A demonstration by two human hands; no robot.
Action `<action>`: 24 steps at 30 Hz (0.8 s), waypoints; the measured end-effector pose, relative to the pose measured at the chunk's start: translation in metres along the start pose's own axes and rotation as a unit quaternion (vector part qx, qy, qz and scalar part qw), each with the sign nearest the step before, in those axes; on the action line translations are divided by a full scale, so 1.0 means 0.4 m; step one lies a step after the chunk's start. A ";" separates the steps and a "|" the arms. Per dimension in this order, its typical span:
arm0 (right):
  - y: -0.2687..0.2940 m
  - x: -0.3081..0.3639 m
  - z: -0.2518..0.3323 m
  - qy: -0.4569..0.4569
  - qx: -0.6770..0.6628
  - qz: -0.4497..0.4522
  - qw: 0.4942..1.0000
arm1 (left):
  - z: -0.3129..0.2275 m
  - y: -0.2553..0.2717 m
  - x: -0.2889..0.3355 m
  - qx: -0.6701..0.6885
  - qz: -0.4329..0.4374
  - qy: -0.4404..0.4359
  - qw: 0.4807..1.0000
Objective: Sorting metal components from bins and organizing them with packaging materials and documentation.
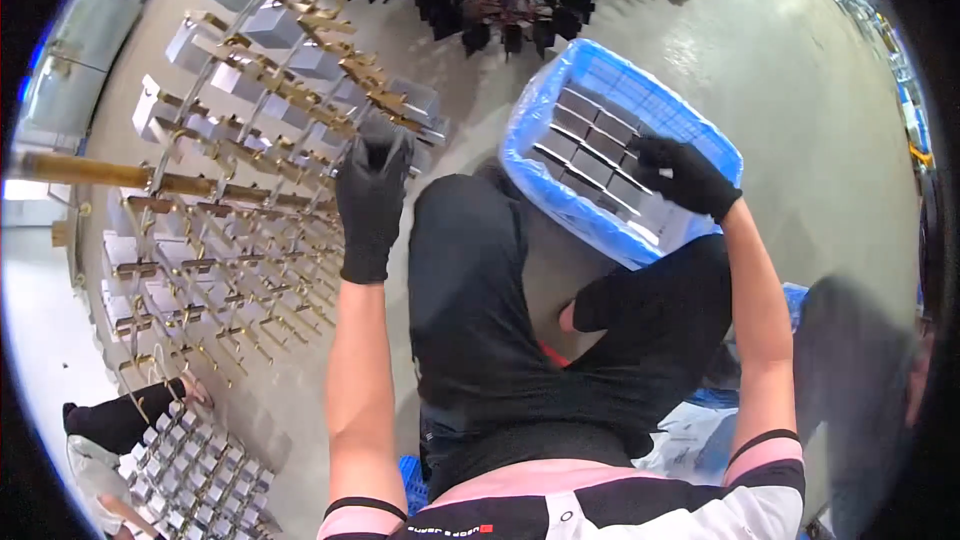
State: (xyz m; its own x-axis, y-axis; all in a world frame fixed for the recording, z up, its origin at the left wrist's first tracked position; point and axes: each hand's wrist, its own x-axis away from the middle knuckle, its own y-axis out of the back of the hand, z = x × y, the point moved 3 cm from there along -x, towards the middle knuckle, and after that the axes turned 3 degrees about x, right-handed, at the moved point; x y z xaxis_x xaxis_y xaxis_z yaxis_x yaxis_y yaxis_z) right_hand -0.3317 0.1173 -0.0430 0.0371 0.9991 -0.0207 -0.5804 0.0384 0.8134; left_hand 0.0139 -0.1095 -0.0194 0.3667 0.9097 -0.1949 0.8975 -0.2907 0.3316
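Observation:
My left hand (372,195), in a black glove, is raised at the near end of a brass-coloured hanging rack (265,100). Its fingers are curled beside a grey box-shaped part (412,98) on the rack; what lies inside them is hard to see. My right hand (688,178), also black-gloved, reaches into a blue plastic crate (655,85) lined with clear film. Rows of dark box-shaped parts with pale edges (590,150) lie in the crate. The right fingertips are bent together at the rows' right side, and whatever they pinch is hidden.
Many grey parts hang from the rack's hooks, and a thick brass bar (85,170) runs through it. Dark parts hang in a cluster (510,0) beyond the crate. At the lower left another person (120,420) is beside a further loaded rack (200,470). A blurred dark shape (855,380) stands at right.

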 end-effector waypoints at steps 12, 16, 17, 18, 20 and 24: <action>-0.114 0.035 -0.061 -0.147 0.031 0.160 0.976 | 0.558 -0.058 -0.020 0.095 -0.019 0.254 0.962; -0.136 -0.024 -0.054 0.001 0.037 0.037 0.999 | 0.715 0.076 -0.140 -0.170 -0.022 0.153 0.973; -0.138 -0.031 -0.053 -0.006 0.041 0.040 0.998 | 0.742 0.078 -0.145 -0.275 -0.012 0.091 0.957; -0.129 -0.015 -0.065 -0.026 0.048 0.044 0.998 | 0.739 0.037 -0.140 -0.269 0.001 0.093 0.959; -0.110 0.032 -0.093 -0.066 0.062 0.053 0.994 | 0.658 -0.069 -0.119 -0.405 0.100 0.040 0.908; -0.103 0.022 -0.086 -0.096 0.062 0.068 0.991 | 0.548 -0.104 -0.128 -0.351 0.056 0.133 0.925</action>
State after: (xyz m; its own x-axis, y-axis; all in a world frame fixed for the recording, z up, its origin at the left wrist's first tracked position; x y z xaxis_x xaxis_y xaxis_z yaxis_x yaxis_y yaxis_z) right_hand -0.3352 0.1250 -0.0967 0.1259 0.9728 0.1943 -0.4874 -0.1099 0.8662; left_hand 0.0114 -0.2089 -0.2256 0.2896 0.9538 0.0803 0.4429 -0.2079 0.8721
